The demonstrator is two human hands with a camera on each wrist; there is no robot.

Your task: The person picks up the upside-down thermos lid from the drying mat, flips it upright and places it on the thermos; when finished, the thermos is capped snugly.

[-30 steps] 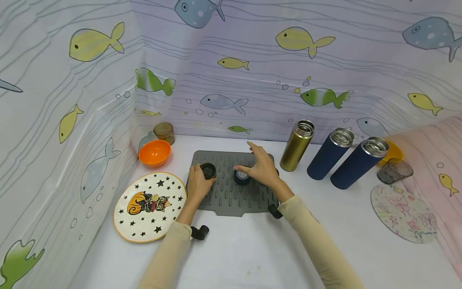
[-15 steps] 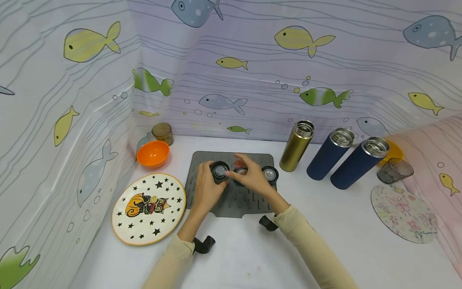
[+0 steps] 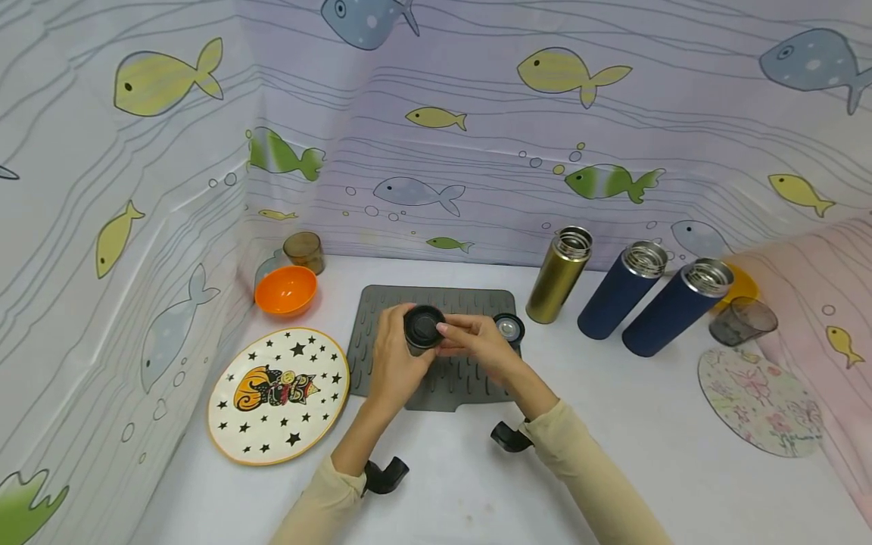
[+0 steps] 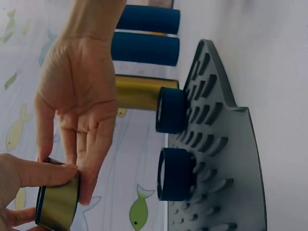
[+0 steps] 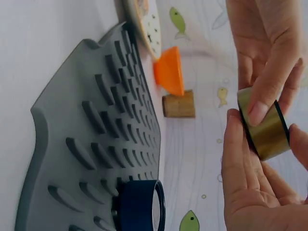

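My left hand (image 3: 397, 354) grips a gold bottle lid (image 4: 58, 202) with a black rim, raised above a grey ridged mat (image 3: 368, 303). My right hand (image 3: 487, 347) is at the same lid, its thumb on one edge and its straighter fingers along the opposite side, pinching it. From the head view the lid's black, hollow-looking face points up. Two dark blue lids stand on the mat: one (image 4: 172, 110) nearer the bottles, the other (image 4: 175, 174) hidden behind my right hand in the head view.
At the back right stand a gold bottle (image 3: 560, 276) and two navy bottles (image 3: 623, 291), all without lids. Left of the mat are a star-patterned plate (image 3: 272, 435), an orange bowl (image 3: 286, 291) and a brown cup (image 3: 304, 252). Farther right lie a grey cup (image 3: 742, 322) and a floral plate (image 3: 759, 401).
My left hand lifted the gold lid and moved it right, tilting its face upward. My right hand left a blue lid, moved left and took hold of the gold lid's edge.
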